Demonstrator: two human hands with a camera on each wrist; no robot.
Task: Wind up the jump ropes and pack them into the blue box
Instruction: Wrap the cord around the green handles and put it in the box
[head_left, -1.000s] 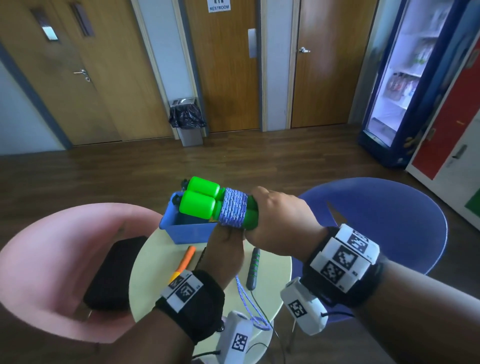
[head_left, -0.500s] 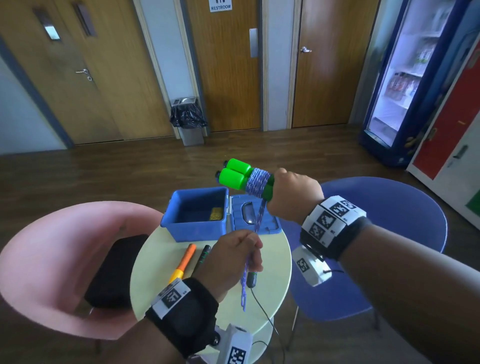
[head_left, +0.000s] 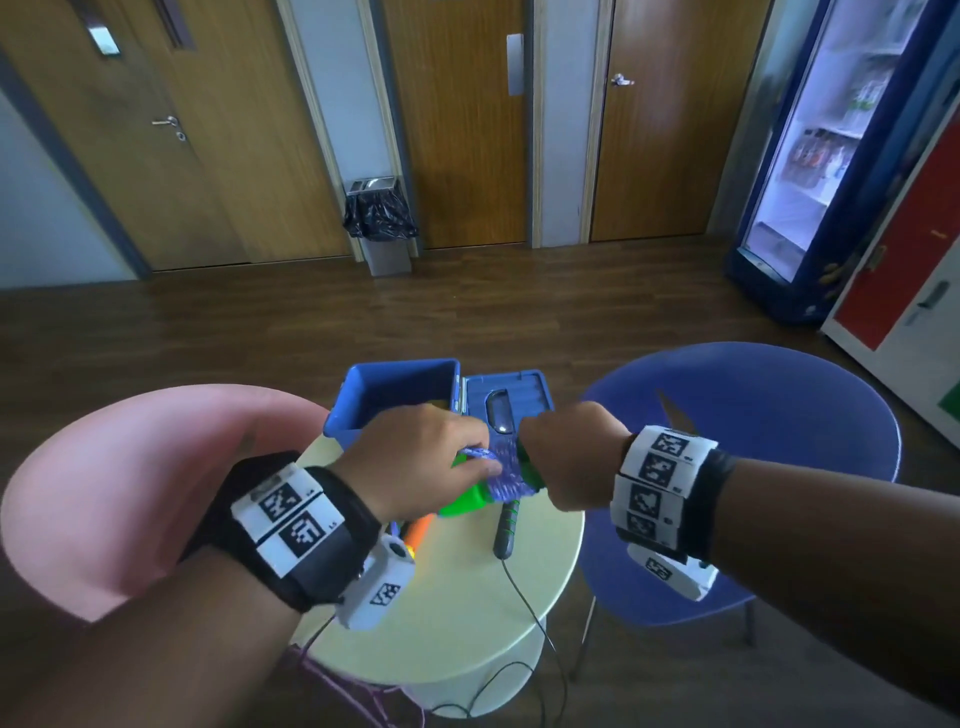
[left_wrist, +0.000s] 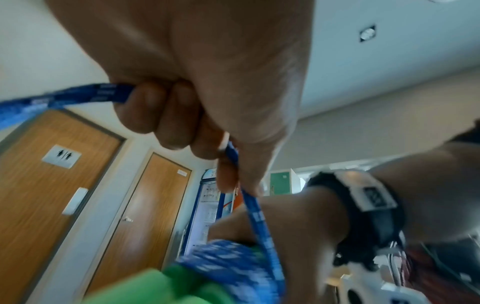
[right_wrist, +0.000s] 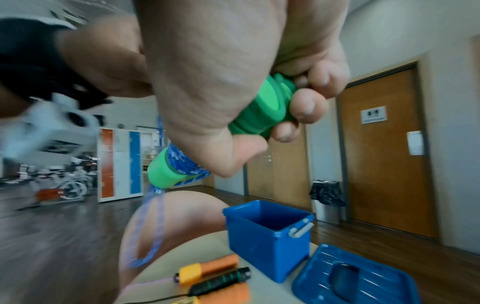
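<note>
A pair of green jump-rope handles (head_left: 464, 501) with blue rope (head_left: 506, 475) wound round them hangs just above the round table, in front of the open blue box (head_left: 343, 421). My right hand (head_left: 566, 457) grips the handles (right_wrist: 259, 115) at one end. My left hand (head_left: 467, 457) lies over the winding and grips the loose blue rope (left_wrist: 257, 216) in its curled fingers. A blurred loop of rope (right_wrist: 153, 236) dangles below the bundle. The inside of the box (right_wrist: 259, 236) is mostly hidden.
The box's lid (head_left: 524, 395) lies open to the right of the box. A black-and-green handle (head_left: 506, 525) and an orange handle (right_wrist: 210, 267) of other ropes lie on the cream table (head_left: 467, 597). A pink chair (head_left: 130, 467) stands left, a blue chair (head_left: 753, 415) right.
My right hand has lowered the green bundle towards the table in front of the box. My left hand has come up from below and carried the rope over the winding.
</note>
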